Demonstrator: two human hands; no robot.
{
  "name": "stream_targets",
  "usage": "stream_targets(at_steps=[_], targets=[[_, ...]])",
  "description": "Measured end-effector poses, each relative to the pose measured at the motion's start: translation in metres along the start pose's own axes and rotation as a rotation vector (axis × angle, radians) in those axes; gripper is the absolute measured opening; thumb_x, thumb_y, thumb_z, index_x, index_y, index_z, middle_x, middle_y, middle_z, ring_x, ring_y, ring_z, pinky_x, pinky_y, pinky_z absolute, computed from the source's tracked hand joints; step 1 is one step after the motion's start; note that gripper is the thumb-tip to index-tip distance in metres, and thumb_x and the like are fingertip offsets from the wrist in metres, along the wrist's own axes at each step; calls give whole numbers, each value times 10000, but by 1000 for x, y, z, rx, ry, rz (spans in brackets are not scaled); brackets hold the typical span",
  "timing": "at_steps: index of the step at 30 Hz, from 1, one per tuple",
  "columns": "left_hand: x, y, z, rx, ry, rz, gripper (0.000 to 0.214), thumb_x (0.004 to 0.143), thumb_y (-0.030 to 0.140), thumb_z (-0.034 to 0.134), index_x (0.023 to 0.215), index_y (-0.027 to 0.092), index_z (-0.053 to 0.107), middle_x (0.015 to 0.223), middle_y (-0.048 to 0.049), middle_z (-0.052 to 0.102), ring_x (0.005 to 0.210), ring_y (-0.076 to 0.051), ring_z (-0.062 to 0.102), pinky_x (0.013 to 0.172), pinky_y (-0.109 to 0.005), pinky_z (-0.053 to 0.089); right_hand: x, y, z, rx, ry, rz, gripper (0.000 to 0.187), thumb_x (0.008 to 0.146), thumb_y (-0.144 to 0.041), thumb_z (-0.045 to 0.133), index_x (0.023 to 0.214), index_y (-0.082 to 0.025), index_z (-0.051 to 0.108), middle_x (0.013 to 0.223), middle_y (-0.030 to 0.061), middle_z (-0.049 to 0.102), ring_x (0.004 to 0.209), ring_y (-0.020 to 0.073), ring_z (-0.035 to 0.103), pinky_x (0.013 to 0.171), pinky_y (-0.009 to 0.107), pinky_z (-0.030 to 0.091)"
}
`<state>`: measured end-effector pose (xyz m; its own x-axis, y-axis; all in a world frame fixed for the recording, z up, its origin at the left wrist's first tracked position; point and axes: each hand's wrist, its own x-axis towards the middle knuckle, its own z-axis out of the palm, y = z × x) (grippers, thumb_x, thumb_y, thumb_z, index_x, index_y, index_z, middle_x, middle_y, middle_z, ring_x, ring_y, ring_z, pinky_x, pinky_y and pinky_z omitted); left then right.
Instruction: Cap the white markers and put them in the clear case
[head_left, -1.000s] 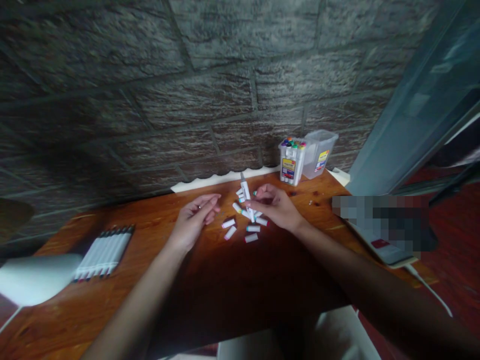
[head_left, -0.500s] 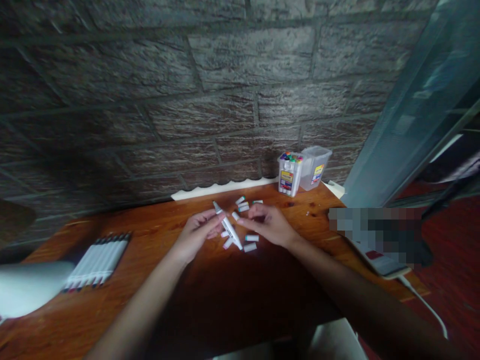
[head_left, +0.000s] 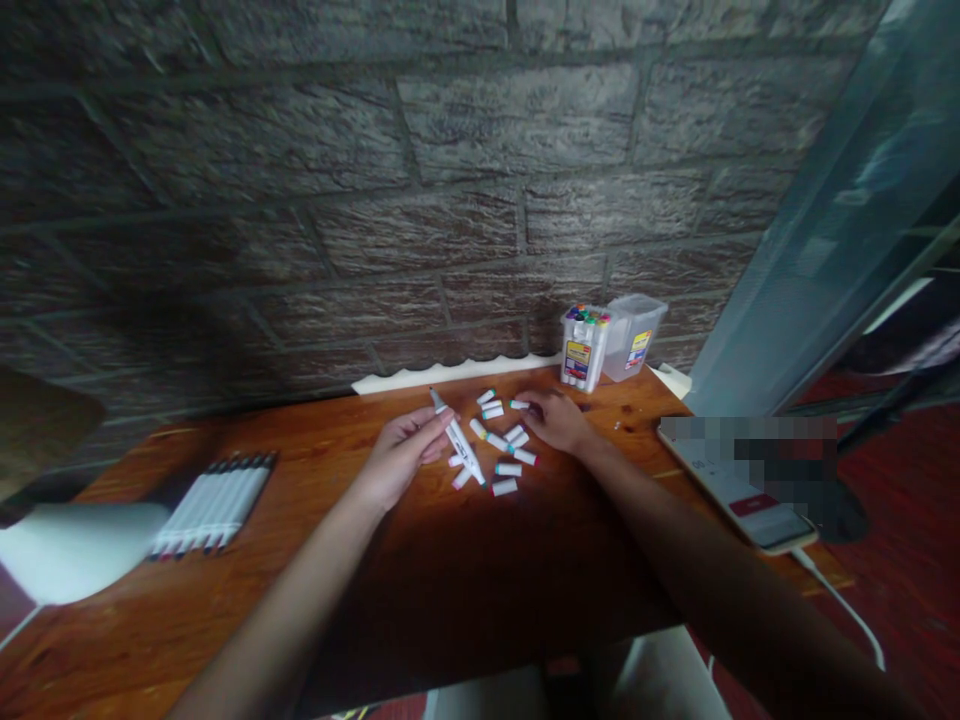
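My left hand [head_left: 405, 455] grips a white marker [head_left: 463, 448] that slants over the table, its grey tip bare at the upper end and a dark green end at the bottom. At the back of a loose group of white marker caps, my right hand [head_left: 556, 418] has its fingertips on a green-edged marker cap [head_left: 519, 404]; its curled fingers are partly hidden. Several other marker caps lie between the hands, among them one with a yellow edge [head_left: 478, 429] and a plain-looking one [head_left: 505, 487] nearest me.
Capped markers [head_left: 217, 505] lie in a row at the left, beside a white lamp-like object [head_left: 82, 550]. A clear case of colourful markers [head_left: 581, 350] and a clear box [head_left: 636, 338] stand by the brick wall. A phone [head_left: 757, 500] with a cable lies at the right edge.
My right hand has let go of the yellow-edged cap, now on the table, and moved back and right to the green-edged cap. My left hand still holds the marker.
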<state>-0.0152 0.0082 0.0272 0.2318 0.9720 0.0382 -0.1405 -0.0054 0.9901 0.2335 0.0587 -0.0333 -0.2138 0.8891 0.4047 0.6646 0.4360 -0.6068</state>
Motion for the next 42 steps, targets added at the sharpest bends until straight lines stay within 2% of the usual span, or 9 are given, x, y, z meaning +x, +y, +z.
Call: stream_targets(at_steps=[3, 8, 13, 16, 21, 26, 35, 39, 42], targets=[[-1, -3, -1, 35, -27, 19, 292, 726, 394, 796, 785, 121, 709, 577, 33, 510, 481, -42, 358, 438, -175, 240, -1, 0, -1, 11, 0, 9, 192, 829, -145, 599, 939, -231, 732, 961, 49, 754, 916, 212, 682, 913, 357, 505], [-4, -6, -2, 84, -32, 0, 277, 707, 386, 810, 780, 144, 698, 657, 13, 591, 564, -73, 494, 520, -183, 363, -2, -2, -3, 84, 65, 24, 265, 868, -272, 586, 1106, -211, 687, 1026, 71, 743, 856, 192, 696, 803, 336, 549], [-9, -3, 2, 138, -134, 40, 286, 705, 403, 805, 745, 145, 688, 603, 20, 592, 497, -81, 498, 501, -205, 391, -5, -16, -6, 171, 176, 4, 323, 900, -381, 529, 1079, -162, 686, 944, 96, 705, 746, 186, 640, 691, 327, 523], [-12, 1, 3, 177, -196, 32, 268, 733, 396, 785, 756, 145, 693, 643, -8, 649, 526, -109, 556, 536, -225, 438, -12, -37, -10, 397, 160, -2, 296, 899, -376, 540, 1090, -177, 647, 965, 77, 684, 815, 179, 638, 724, 311, 516], [-17, 5, 8, 241, -332, -8, 244, 756, 379, 769, 776, 142, 714, 715, -56, 718, 649, -174, 661, 628, -260, 497, -24, -76, -23, 848, 30, 39, 273, 827, -372, 667, 1040, -236, 563, 898, 17, 689, 802, 157, 662, 723, 283, 531], [-20, 3, 11, 229, -433, -29, 207, 766, 345, 765, 766, 150, 693, 672, -40, 708, 599, -178, 675, 604, -269, 517, -26, -89, -33, 1074, 27, 93, 339, 798, -318, 717, 1075, -267, 527, 934, -2, 726, 896, 157, 694, 791, 288, 541], [-18, -1, 12, 214, -430, -68, 255, 765, 362, 769, 803, 131, 667, 650, -16, 683, 553, -162, 674, 538, -253, 540, -29, -85, -24, 1041, -141, -5, 284, 798, -286, 736, 1028, -218, 582, 910, 8, 745, 820, 131, 700, 755, 261, 541], [-18, -3, 12, 162, -378, -97, 257, 790, 366, 751, 865, 131, 678, 675, -21, 679, 580, -163, 674, 584, -278, 561, -31, -86, -26, 973, -158, -58, 227, 828, -281, 706, 1029, -212, 625, 879, -1, 732, 770, 118, 684, 724, 254, 540], [-19, -6, 14, 65, -367, -157, 293, 829, 403, 706, 954, 139, 691, 731, -32, 668, 590, -156, 658, 587, -288, 557, -31, -84, -29, 917, -149, -105, 246, 860, -294, 669, 1091, -212, 646, 948, 19, 733, 831, 131, 680, 766, 275, 540]])
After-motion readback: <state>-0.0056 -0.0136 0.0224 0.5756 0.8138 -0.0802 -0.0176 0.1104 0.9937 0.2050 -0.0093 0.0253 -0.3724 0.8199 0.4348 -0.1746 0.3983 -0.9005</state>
